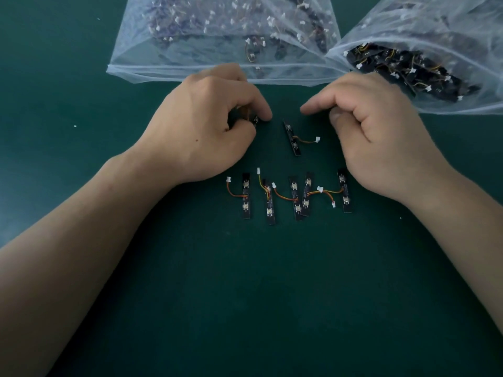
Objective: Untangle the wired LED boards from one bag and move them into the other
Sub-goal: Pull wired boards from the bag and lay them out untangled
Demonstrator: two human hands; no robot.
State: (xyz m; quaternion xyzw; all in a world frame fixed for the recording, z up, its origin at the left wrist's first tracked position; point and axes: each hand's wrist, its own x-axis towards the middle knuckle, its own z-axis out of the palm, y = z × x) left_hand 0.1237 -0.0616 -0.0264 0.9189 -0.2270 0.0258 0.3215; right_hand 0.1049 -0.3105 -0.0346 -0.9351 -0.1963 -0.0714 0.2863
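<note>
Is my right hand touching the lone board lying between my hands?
Apart. Head view shows green table between the lone board and the index fingertip of the right hand.

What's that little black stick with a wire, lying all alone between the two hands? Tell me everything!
It's a thin black board with two small pale lights. A short orange and yellow wire leaves its middle and ends in a white plug. It lies flat, slightly slanted, on the green table, touching nothing else.
</note>
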